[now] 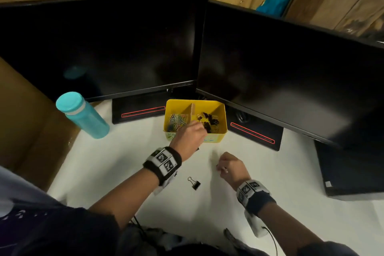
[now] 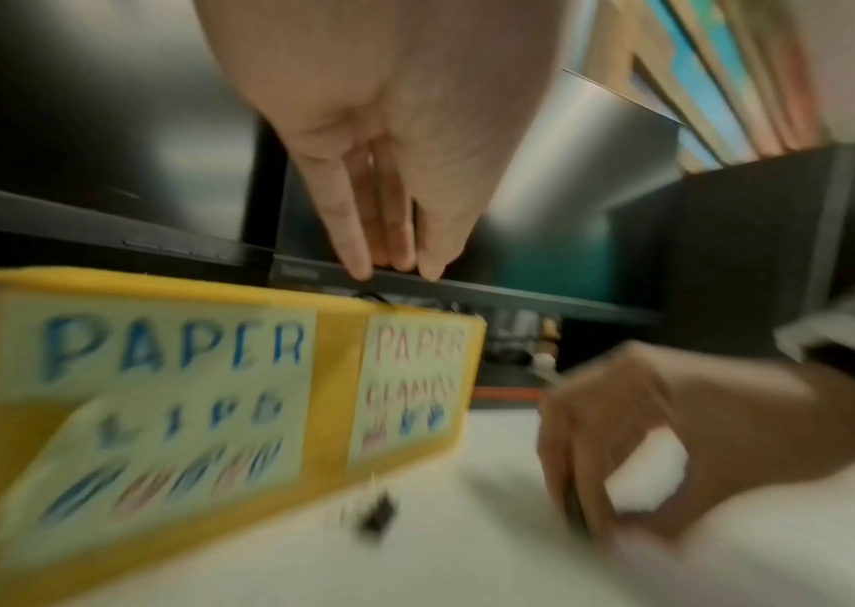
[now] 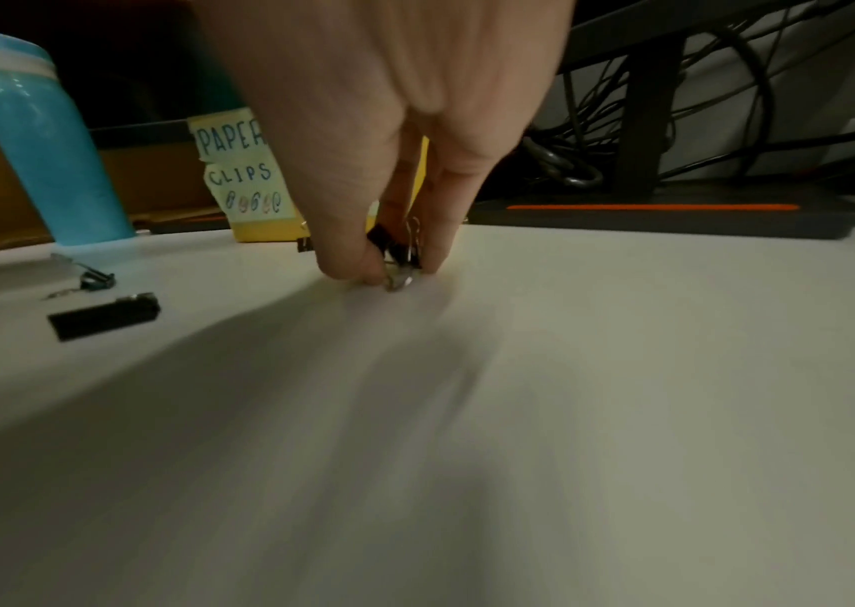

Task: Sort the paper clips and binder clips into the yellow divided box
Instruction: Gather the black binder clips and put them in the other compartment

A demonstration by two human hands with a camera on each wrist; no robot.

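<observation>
Nearest you on the white tabletop (image 1: 270,172), a small black binder clip with wire handles (image 1: 194,183) lies loose, between your two wrists and touched by neither. Just beyond it your right hand (image 1: 231,167) bends down to the surface, thumb and fingertips pinching another black binder clip (image 3: 398,252) against the table. Farther on, your left hand (image 1: 190,138) reaches over the near wall of the yellow divided box (image 1: 222,110), fingers extended downward together above the right compartment of black binder clips (image 1: 211,120); whether they hold anything, you cannot tell. Coloured paper clips (image 1: 177,120) fill the left compartment.
</observation>
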